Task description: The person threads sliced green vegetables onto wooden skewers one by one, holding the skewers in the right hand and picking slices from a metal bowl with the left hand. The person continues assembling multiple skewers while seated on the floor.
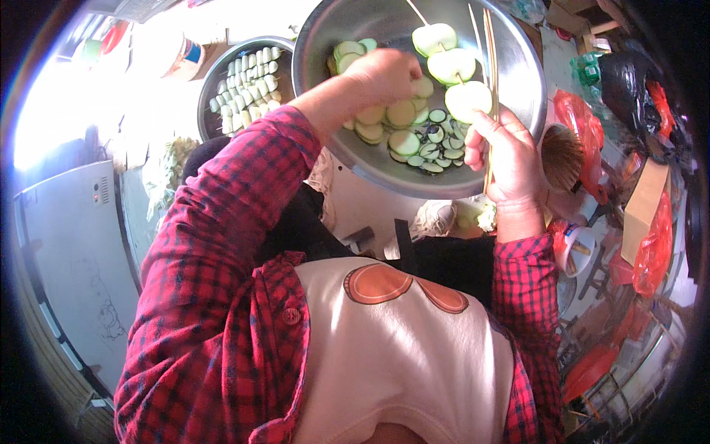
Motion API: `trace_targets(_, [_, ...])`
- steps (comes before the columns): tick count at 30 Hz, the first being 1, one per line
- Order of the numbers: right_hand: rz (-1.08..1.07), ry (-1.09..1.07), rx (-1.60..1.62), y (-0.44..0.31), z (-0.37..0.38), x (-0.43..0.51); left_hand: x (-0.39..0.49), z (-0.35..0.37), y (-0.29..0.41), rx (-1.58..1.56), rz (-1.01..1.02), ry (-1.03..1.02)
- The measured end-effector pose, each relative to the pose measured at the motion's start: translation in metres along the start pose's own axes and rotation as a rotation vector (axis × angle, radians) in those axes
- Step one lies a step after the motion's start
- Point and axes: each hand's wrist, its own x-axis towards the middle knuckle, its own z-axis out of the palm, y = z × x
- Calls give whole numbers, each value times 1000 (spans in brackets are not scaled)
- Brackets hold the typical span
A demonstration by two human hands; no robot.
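Observation:
My right hand [506,150] holds several thin wooden skewers [489,61] near the right side of a large metal basin [377,180]. Three pale green vegetable slices [468,101] are threaded on a skewer beside its thumb. My left hand [383,75], slightly blurred with fingers curled, is over the basin above loose round slices [400,114]; whether it grips one is hidden. Smaller dark-rimmed slices [435,150] lie at the basin's near side. More round slices [349,53] are stacked beyond the left wrist.
A smaller metal basin [208,83] with filled skewers [249,83] stands to the left, by a white bucket [186,55]. Red plastic bags [579,139], a brush-like bundle of bristles [561,157], a white tub [579,258] and a cardboard box [646,211] are at the right.

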Motion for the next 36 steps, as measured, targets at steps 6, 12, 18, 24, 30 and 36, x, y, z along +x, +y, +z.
trace_targets(6, [8, -19, -40, -1, 3, -1, -7, 26, 13, 454, 134, -131])
trace_targets(12, [-7, -38, -43, 1, 0, -2, -13, -4, 29, 475, 83, -211])
trace_targets(18, [3, -78, -60, 1, 1, -2, -8, -16, 17, 524, -9, -99])
trace_targets(24, [20, -47, -86, 1, 7, -5, 18, -18, -40, -413, -58, 344])
trace_targets(30, [60, -54, -89, 0, 9, -4, 28, -57, -67, -1530, -261, 439])
trace_targets(36, [35, -108, -85, 4, 5, -3, 14, -78, -56, -1758, -189, 505])
